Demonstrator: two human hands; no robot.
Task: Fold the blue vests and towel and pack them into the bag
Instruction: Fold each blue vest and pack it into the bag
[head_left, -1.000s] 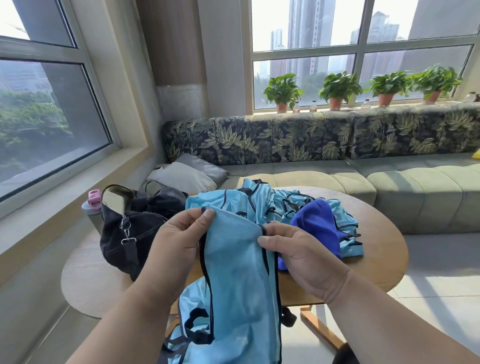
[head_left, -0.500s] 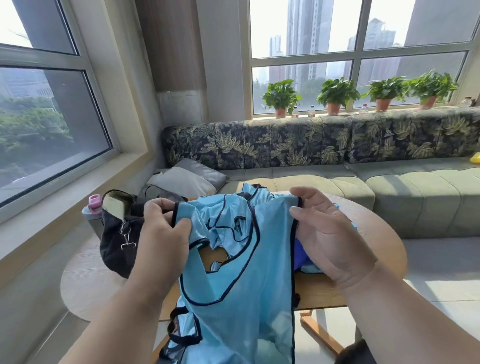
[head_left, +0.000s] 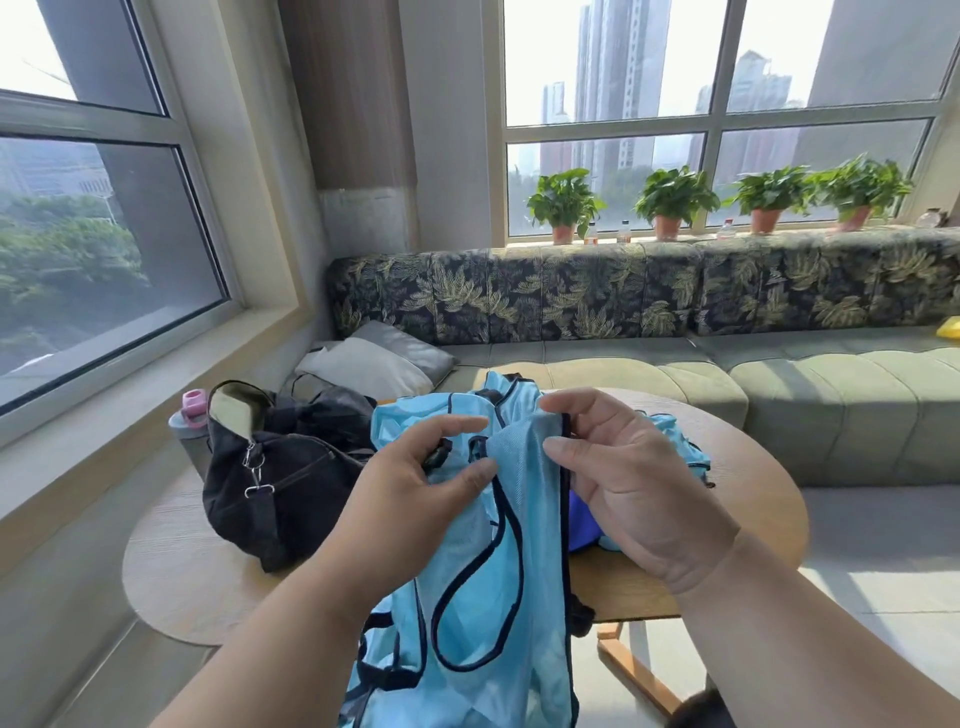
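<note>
The vest (head_left: 488, 571) runs off the bottom edge; it hides most of the towel (head_left: 584, 525) and part of the desk (head_left: 753, 493); the bottle (head_left: 189, 421) sits half behind the bag (head_left: 280, 478).

Sheer, probably mesh vest (head_left: 498, 561); matt black cloth bag (head_left: 280, 478); wood-grain table (head_left: 176, 561).

Bright daylight through the windows (head_left: 717, 114), sky blown out to white. Sun patches on the sofa (head_left: 841, 410) and floor (head_left: 883, 561), soft shadow under the worktop (head_left: 727, 571). Wide-angle bending of window frames toward the edges. Slight softness on the hands; distant towers hazy.
</note>
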